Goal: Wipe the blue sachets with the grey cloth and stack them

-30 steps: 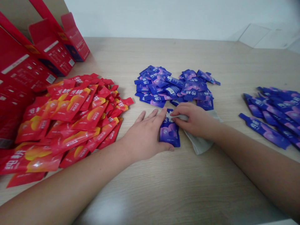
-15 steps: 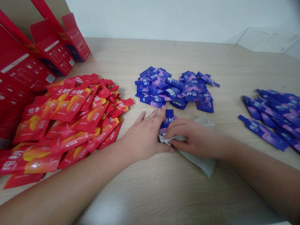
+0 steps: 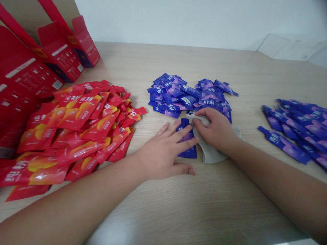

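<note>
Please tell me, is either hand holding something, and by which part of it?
The right hand holds the cloth by a bunched end, between thumb and fingers. The left hand grips nothing; its fingers are spread over a blue packet.

A plain, pale wall (image 3: 178, 20) fills the top of the frame, slightly bluish in tone. Below it, a light wood-grain tabletop (image 3: 230, 204) spreads down to the bottom, its far edge meeting the wall. At upper right sits a white, angular panel-like object (image 3: 288, 47). Soft light leaves a hazy bright patch (image 3: 114, 226) at lower left of centre
</note>
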A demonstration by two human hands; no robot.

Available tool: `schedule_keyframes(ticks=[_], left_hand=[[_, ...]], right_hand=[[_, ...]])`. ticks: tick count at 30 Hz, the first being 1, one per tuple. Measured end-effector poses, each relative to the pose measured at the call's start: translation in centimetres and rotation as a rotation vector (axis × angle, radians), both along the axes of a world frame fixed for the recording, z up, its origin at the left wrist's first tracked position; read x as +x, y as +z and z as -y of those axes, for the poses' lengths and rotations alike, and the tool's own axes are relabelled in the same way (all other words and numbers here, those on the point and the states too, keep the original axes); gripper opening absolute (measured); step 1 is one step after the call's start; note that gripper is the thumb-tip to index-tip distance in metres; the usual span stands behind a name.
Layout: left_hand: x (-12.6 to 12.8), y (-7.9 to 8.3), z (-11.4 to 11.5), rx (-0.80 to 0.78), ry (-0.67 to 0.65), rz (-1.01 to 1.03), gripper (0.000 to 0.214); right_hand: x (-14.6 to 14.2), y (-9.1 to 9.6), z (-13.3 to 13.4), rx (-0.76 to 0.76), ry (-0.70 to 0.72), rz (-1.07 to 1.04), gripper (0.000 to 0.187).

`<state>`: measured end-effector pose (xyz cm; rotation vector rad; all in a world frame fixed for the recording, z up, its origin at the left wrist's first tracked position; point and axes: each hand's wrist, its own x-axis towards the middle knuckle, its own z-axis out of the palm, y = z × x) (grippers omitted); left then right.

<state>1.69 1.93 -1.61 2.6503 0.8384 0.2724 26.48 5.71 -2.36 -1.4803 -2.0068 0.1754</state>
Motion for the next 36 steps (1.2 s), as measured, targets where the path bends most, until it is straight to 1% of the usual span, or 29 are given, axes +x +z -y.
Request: schedule_keyframes(ticks=[1, 2, 5, 6, 7, 10, 11, 12, 14, 16, 17, 18, 19, 20, 22, 23, 24, 25, 27, 28, 29, 30, 32, 34, 36], left_hand=[[0.2, 0.0, 0.2, 0.012, -0.040, 0.000, 0.083], [0.4, 0.1, 0.4, 0.027, -0.045, 0.004, 0.075], [1.2, 0.3, 0.9, 0.094, 0.066, -0.004, 0.042], [1.4, 0.5, 1.1, 0.125, 0.110, -0.028, 0.037], [1.5, 0.7, 1.2, 0.156, 0.155, -0.068, 0.039], [1.2, 1.3, 1.4, 0.247, 0.304, -0.211, 0.059], [1.0, 1.6, 1.4, 0.272, 0.347, -0.226, 0.064], [0.8, 1.8, 1.4, 0.284, 0.380, -0.218, 0.064], [0.4, 2.1, 1.2, 0.257, 0.396, -0.170, 0.050], [0.3, 2.1, 1.0, 0.188, 0.372, -0.137, 0.031], [0.2, 2.1, 0.8, 0.161, 0.363, -0.124, 0.030], [0.1, 1.9, 0.7, 0.147, 0.356, -0.102, 0.034], [0.0, 1.6, 0.5, 0.142, 0.347, -0.067, 0.043], [0.0, 1.3, 0.4, 0.136, 0.326, -0.031, 0.060], [-0.2, 0.5, 0.0, 0.093, 0.236, 0.012, 0.112], [-0.3, 0.1, -0.2, 0.059, 0.181, 0.001, 0.132], [-0.4, -0.2, -0.4, 0.025, 0.146, -0.017, 0.143], [-0.4, -0.5, -0.5, -0.007, 0.126, -0.034, 0.148], [-0.3, -0.6, -0.7, -0.050, 0.125, -0.038, 0.147], [-0.3, -0.6, -0.7, -0.061, 0.128, -0.028, 0.146], [-0.2, -0.5, -0.7, -0.068, 0.129, -0.018, 0.145], [-0.1, -0.5, -0.7, -0.071, 0.130, -0.011, 0.145], [0.0, -0.3, -0.6, -0.072, 0.138, -0.012, 0.145], [0.1, -0.1, -0.5, -0.071, 0.147, -0.024, 0.147], [-0.1, 0.1, -0.5, -0.080, 0.138, -0.047, 0.142]], right_hand=[[0.0, 0.0, 0.1, 0.011, -0.024, -0.023, 0.015], [0.1, 0.0, 0.2, 0.019, -0.038, -0.043, 0.015], [0.1, 0.2, 0.7, 0.063, -0.059, -0.110, 0.013], [0.1, 0.2, 0.8, 0.080, -0.064, -0.131, 0.013], [0.2, 0.3, 0.9, 0.094, -0.069, -0.151, 0.014], [0.4, 0.4, 1.3, 0.111, -0.077, -0.194, 0.014], [0.4, 0.4, 1.4, 0.110, -0.072, -0.200, 0.014], [0.4, 0.4, 1.4, 0.106, -0.062, -0.202, 0.014], [0.3, 0.4, 1.6, 0.089, -0.030, -0.199, 0.013], [0.1, 0.3, 1.8, 0.072, 0.004, -0.186, 0.013], [0.1, 0.3, 1.9, 0.067, 0.016, -0.180, 0.013], [0.0, 0.3, 2.0, 0.064, 0.027, -0.173, 0.014], [0.0, 0.4, 2.1, 0.059, 0.040, -0.167, 0.015], [0.0, 0.5, 2.3, 0.053, 0.060, -0.163, 0.015], [-0.1, 1.0, 2.7, 0.021, 0.146, -0.154, 0.017], [-0.1, 1.3, 3.0, -0.003, 0.218, -0.148, 0.017], [-0.2, 1.6, 3.3, -0.043, 0.308, -0.135, 0.018], [-0.4, 2.0, 3.7, -0.104, 0.411, -0.115, 0.018], [-0.8, 2.5, 4.3, -0.245, 0.589, -0.061, 0.015], [-1.1, 2.6, 4.6, -0.301, 0.636, -0.028, 0.013], [-1.4, 2.6, 4.7, -0.333, 0.653, 0.005, 0.010], [-1.6, 2.5, 4.7, -0.331, 0.645, 0.036, 0.008], [-1.8, 2.1, 4.2, -0.268, 0.585, 0.087, 0.008], [-1.6, 1.5, 3.3, -0.206, 0.523, 0.129, 0.010], [-1.2, 1.0, 2.2, -0.166, 0.446, 0.160, 0.013]])
